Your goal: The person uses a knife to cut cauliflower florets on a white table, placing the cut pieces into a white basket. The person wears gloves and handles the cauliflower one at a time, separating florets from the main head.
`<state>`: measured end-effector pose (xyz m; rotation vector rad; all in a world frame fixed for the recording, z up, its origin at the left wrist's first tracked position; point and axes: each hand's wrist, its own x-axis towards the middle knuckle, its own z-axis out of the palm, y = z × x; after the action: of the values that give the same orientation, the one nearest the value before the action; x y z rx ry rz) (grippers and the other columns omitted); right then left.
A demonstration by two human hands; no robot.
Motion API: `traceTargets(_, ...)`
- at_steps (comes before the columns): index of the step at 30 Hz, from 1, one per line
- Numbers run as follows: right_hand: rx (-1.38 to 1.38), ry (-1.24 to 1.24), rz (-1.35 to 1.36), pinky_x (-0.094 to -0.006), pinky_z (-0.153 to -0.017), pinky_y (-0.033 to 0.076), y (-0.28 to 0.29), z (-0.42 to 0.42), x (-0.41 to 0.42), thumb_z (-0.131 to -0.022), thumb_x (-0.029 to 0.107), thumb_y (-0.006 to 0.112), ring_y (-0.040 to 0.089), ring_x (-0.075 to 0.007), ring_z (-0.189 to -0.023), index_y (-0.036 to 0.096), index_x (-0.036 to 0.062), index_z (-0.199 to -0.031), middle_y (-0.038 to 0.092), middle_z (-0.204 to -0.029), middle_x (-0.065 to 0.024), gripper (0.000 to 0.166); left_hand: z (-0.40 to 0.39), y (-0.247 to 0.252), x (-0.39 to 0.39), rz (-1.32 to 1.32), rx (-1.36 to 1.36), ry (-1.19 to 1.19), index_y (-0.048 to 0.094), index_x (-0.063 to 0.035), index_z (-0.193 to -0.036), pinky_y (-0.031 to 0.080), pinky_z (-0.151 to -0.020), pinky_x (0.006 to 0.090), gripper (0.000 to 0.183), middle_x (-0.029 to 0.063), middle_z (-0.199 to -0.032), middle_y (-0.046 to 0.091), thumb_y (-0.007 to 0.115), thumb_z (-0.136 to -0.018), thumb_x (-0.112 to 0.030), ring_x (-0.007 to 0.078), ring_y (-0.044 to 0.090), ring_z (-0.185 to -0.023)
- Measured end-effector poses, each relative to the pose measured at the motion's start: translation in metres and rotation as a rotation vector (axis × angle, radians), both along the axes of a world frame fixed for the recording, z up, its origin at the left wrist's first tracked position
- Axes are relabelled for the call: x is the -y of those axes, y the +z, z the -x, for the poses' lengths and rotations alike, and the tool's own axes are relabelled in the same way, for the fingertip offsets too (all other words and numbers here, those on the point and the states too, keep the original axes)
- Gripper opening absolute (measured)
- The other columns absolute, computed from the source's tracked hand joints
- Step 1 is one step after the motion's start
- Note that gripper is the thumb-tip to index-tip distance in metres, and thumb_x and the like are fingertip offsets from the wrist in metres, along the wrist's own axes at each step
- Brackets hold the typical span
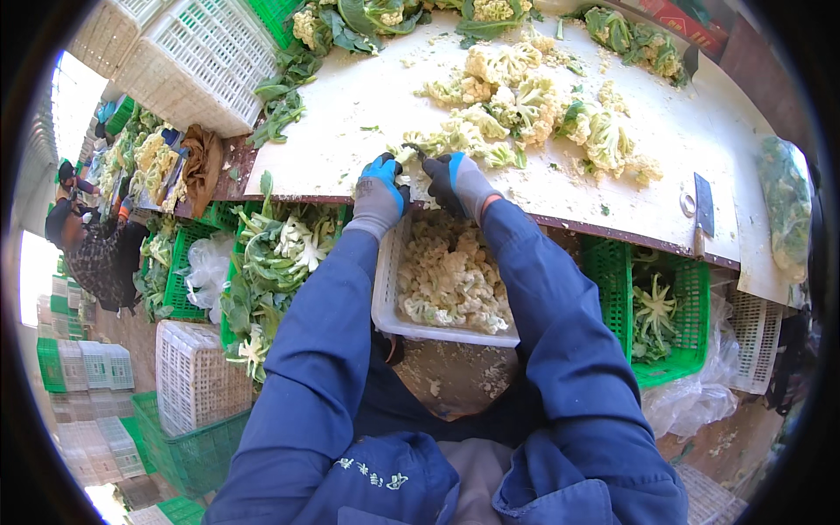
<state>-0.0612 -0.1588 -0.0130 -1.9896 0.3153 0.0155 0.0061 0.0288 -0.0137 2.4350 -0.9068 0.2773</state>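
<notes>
My left hand [380, 197], in a grey and blue glove, holds a small cauliflower piece [403, 155] at the near edge of the white tabletop [341, 131]. My right hand [459, 184], gloved alike, grips a small knife [415, 150] whose dark blade points at that piece. Beneath both hands a white plastic crate [387, 289] holds many cut cauliflower florets [453, 275]. Just beyond my hands lie loose cauliflower pieces [472, 131] in a heap. A cleaver [703, 203] with a wooden handle rests at the right, beside a metal ring [688, 204].
Green crates with leaves and stalks [275, 262] stand below the table at left; another green crate [699, 315] stands at right. White crates [197, 59] are stacked upper left. Whole leafy cauliflowers [492, 13] line the far side. People [98, 256] work at far left.
</notes>
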Motion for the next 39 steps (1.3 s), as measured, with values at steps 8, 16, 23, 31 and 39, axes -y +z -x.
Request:
traceTargets(8, -0.123, -0.230, -0.709, -0.0369, -0.056, 0.048, 0.019, 0.019, -0.016, -0.107, 0.034, 0.068, 0.060, -0.0196, -0.062, 0.069, 0.0031, -0.111, 0.069, -0.085, -0.0083, 0.031, -0.017, -0.017, -0.035, 0.502, -0.592, 0.149, 0.076, 0.0004, -0.123, 0.060, -0.092, 0.0378, 0.046, 0.0083, -0.117, 0.077, 0.084, -0.077, 0.000, 0.0234, 0.072, -0.104)
traceTargets(16, 0.210, -0.322, -0.190, -0.0403, -0.080, 0.057, -0.007, 0.016, -0.023, -0.106, 0.038, 0.069, 0.071, -0.0270, -0.084, 0.073, -0.0028, -0.118, 0.078, -0.095, -0.0163, 0.043, 0.010, 0.014, -0.025, 0.891, -1.016, 0.214, 0.072, 0.0026, -0.132, 0.055, -0.096, 0.0373, 0.052, 0.0108, -0.115, 0.076, 0.085, -0.081, -0.001, 0.0248, 0.068, -0.108)
traceTargets(23, 0.326, -0.199, -0.204, -0.0433, -0.078, 0.055, 0.003, 0.031, -0.061, -0.107, 0.038, 0.067, 0.070, -0.0270, -0.080, 0.074, -0.0007, -0.108, 0.074, -0.086, -0.0197, 0.039, 0.004, 0.010, -0.032, 0.895, -0.918, 0.248, 0.075, 0.0028, -0.119, 0.058, -0.081, 0.0370, 0.032, 0.0111, -0.104, 0.076, 0.083, -0.088, 0.000, 0.0229, 0.070, -0.091)
traceTargets(31, 0.298, -0.194, 0.049, -0.0512, -0.078, 0.055, -0.003, 0.047, -0.080, -0.109, 0.037, 0.062, 0.072, -0.0476, -0.087, 0.070, -0.0009, -0.101, 0.071, -0.089, -0.0293, 0.040, -0.014, -0.015, -0.040, 1.045, -1.075, 0.171, 0.078, 0.0017, -0.113, 0.059, -0.086, 0.0390, 0.022, 0.0144, -0.108, 0.077, 0.074, -0.094, -0.008, 0.0246, 0.071, -0.095)
traceTargets(39, 0.308, -0.252, -0.277, -0.0453, -0.072, 0.052, -0.002, 0.048, -0.084, -0.110, 0.039, 0.062, 0.063, -0.0283, -0.075, 0.070, -0.0014, -0.101, 0.069, -0.083, -0.0210, 0.042, -0.022, -0.023, -0.035, 1.132, -1.193, 0.248, 0.078, -0.0008, -0.111, 0.060, -0.080, 0.0404, 0.018, 0.0123, -0.101, 0.076, 0.066, -0.098, -0.007, 0.0258, 0.070, -0.091)
